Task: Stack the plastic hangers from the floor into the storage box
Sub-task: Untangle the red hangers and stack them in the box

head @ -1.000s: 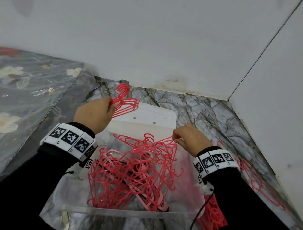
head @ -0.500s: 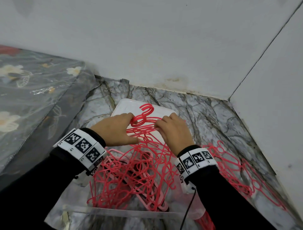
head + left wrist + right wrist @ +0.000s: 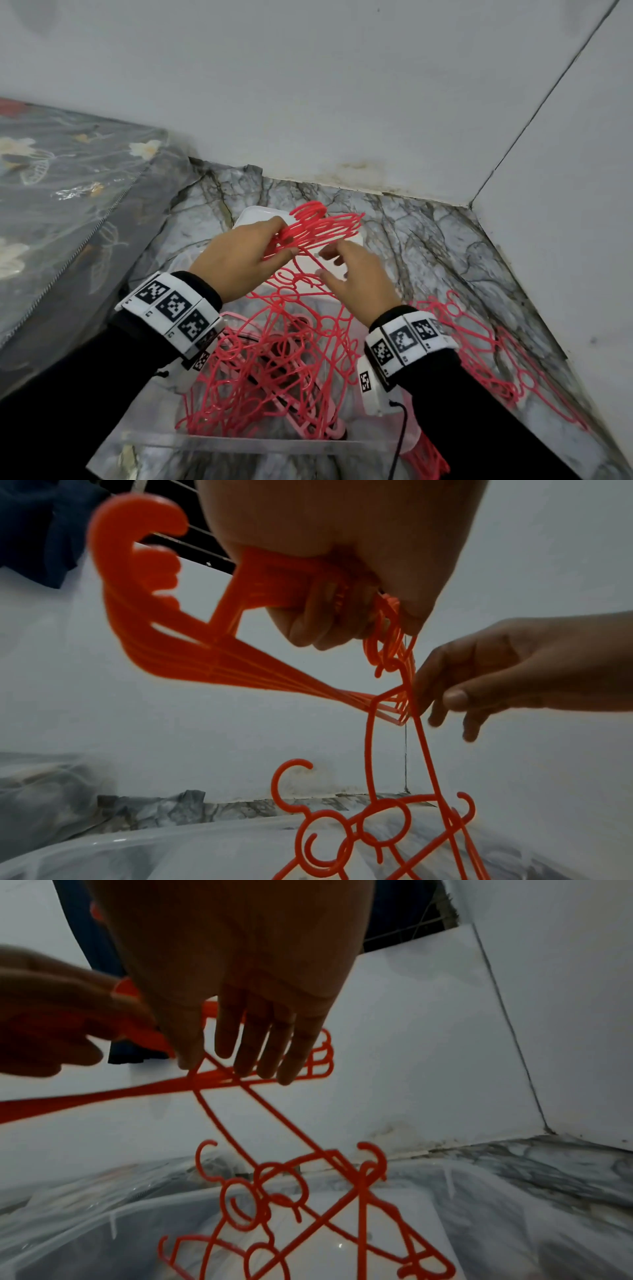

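Note:
My left hand (image 3: 282,241) grips a fanned bundle of red plastic hangers (image 3: 322,224) above the far end of the clear storage box (image 3: 239,442). In the left wrist view its fingers (image 3: 308,620) curl round the bundle (image 3: 212,664). My right hand (image 3: 330,265) is just right of the bundle, with straight, spread fingers (image 3: 260,1047) touching the hanger ends. One hanger (image 3: 394,753) dangles from the bundle toward the box. A tangled heap of red hangers (image 3: 267,373) fills the box.
More red hangers (image 3: 479,346) lie on the marble floor right of the box, along the wall. A white lid (image 3: 250,216) lies beyond the box. A floral-covered mattress (image 3: 61,212) borders the left. White walls meet in a corner ahead.
My right hand carried a hanger from the box heap up to the left hand's bundle. It has since let go and spread its fingers. The bundle has risen slightly.

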